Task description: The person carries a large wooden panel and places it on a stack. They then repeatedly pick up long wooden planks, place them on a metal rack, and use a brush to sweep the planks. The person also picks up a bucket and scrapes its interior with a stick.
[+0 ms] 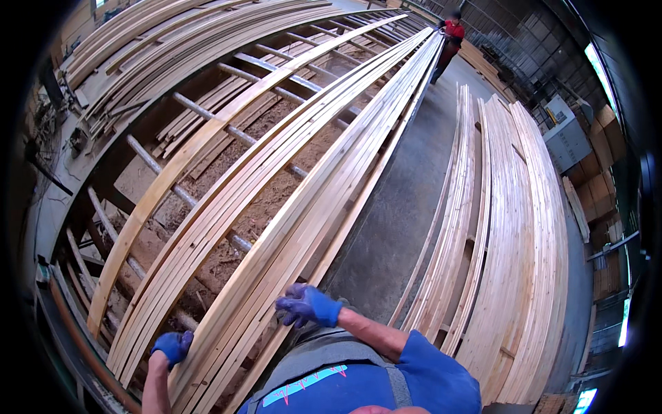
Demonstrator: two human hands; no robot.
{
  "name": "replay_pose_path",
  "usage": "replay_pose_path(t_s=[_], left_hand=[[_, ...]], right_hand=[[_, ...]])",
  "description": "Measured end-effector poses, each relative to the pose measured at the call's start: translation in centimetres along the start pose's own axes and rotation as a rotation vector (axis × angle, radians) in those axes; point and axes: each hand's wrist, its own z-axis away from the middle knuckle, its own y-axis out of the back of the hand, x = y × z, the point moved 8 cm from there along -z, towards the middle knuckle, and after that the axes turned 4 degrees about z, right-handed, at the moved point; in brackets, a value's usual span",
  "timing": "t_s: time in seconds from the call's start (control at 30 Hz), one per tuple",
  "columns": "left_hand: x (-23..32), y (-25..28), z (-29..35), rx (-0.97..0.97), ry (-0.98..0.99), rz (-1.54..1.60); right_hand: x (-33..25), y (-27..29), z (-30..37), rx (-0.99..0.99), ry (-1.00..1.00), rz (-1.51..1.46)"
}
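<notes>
Both my hands wear blue gloves with darker purple palms and fingers. My left hand (173, 347) is at the left edge of a stack of long wooden boards (276, 252), its fingers curled against the outermost board. Over the right side of the same stack is my right hand (303, 305), open with fingers apart and bent; whether it touches the wood is unclear. The boards run side by side away from me over a roller frame. At their far end stands another person (452, 34) in a red top, hands near the boards.
Left of my stack, another group of boards (207, 224) and one separate board (148, 203) lie across metal rollers (238, 133). Sawdust (258, 210) lies beneath. More long boards (507, 241) are stacked right of the grey floor (386, 224). A pale cabinet (567, 141) stands beyond them.
</notes>
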Motion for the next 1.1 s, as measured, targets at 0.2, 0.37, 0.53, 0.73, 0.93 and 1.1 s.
replay_pose_path(t_s=[0.2, 0.37, 0.53, 0.73, 0.93, 1.1], left_hand=[[-2.4, -2.3, 2.9, 0.18, 0.014, 0.137], [1.8, 6.2, 4.9, 0.134, 0.314, 0.503], [3.2, -1.0, 6.5, 0.366, 0.497, 0.511], [9.3, -1.4, 9.2, 0.434, 0.595, 0.556], [8.4, -2.4, 11.7, 0.97, 0.565, 1.114], [6.1, -5.5, 23.8, 1.427, 0.713, 0.787]], right_hand=[[-7.5, -3.1, 1.2, -0.049, 0.178, 0.092], [-3.6, -0.5, 2.3, 0.181, 0.234, 0.09], [-4.6, -2.0, 1.0, -0.103, 0.457, 0.475], [-10.8, -3.7, -1.3, -0.346, 0.677, 0.694], [-12.5, -11.2, -5.8, -0.509, 1.035, 1.186], [-6.8, -11.1, -11.7, -0.573, 0.915, 1.595]])
